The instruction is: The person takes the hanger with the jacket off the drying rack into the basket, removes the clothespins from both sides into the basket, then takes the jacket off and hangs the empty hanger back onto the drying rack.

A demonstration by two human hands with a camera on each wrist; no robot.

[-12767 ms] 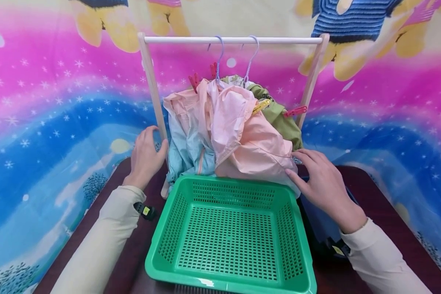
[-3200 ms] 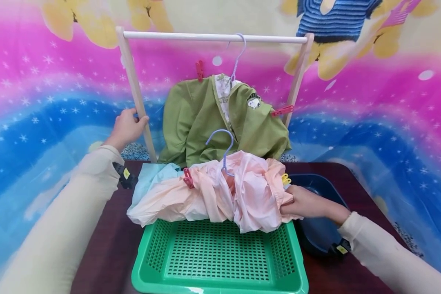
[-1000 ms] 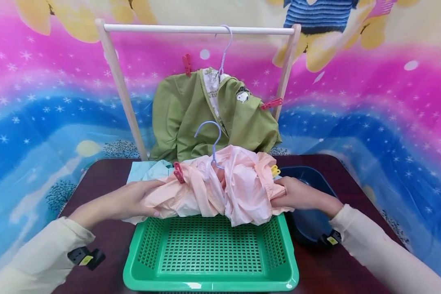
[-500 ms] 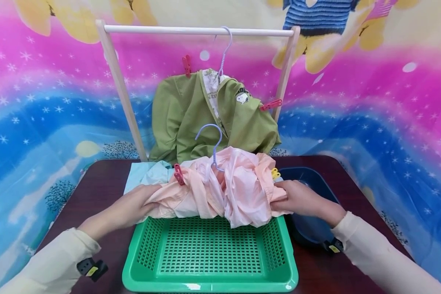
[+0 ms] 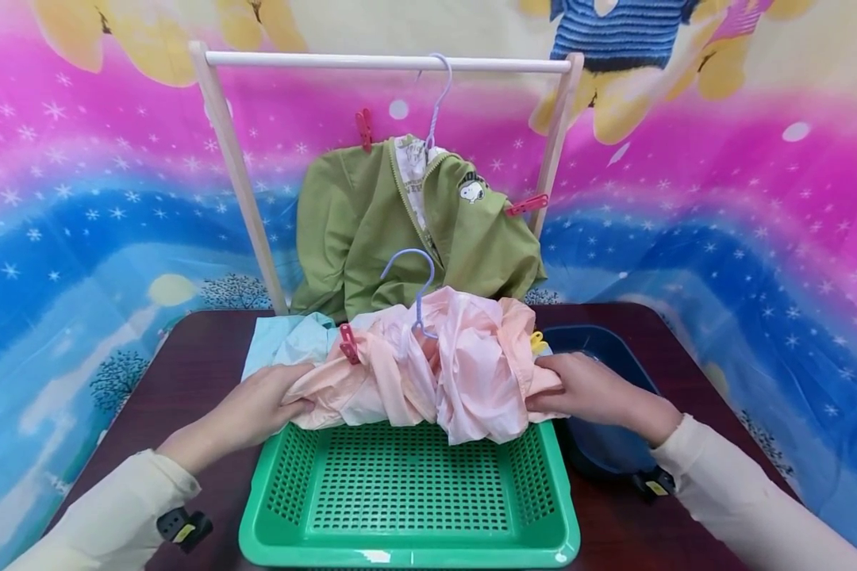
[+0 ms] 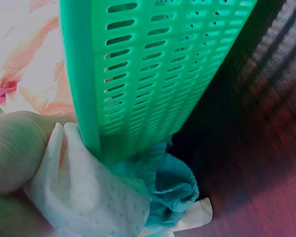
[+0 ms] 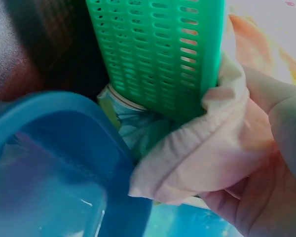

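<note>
A pink jacket [image 5: 464,373] with pale blue lower cloth [image 5: 289,339] lies bunched over the back of the green perforated basket [image 5: 407,557]. From its middle rises the purple hook of a hanger [image 5: 419,311]. A red clothespin [image 5: 348,342] clips its left part, a yellow one [image 5: 538,342] its right. My left hand [image 5: 253,404] pinches the jacket's left end, thumb and fingers on the cloth. At the other end my right hand [image 5: 593,388] grips a bunched pink fold. In the right wrist view that pink cloth [image 7: 187,153] hangs beside the basket wall.
Behind stands a wooden rack [image 5: 236,159] with a white bar [image 5: 314,59]. An olive jacket [image 5: 350,214] hangs there on a purple hanger, with two red clothespins. A dark blue basin [image 5: 624,349] is right of the basket on the dark table [image 5: 186,341].
The pink jacket, on the rack with its hanger earlier, is now down over the basket. My left hand has gone from the rack post to the jacket's left end.
</note>
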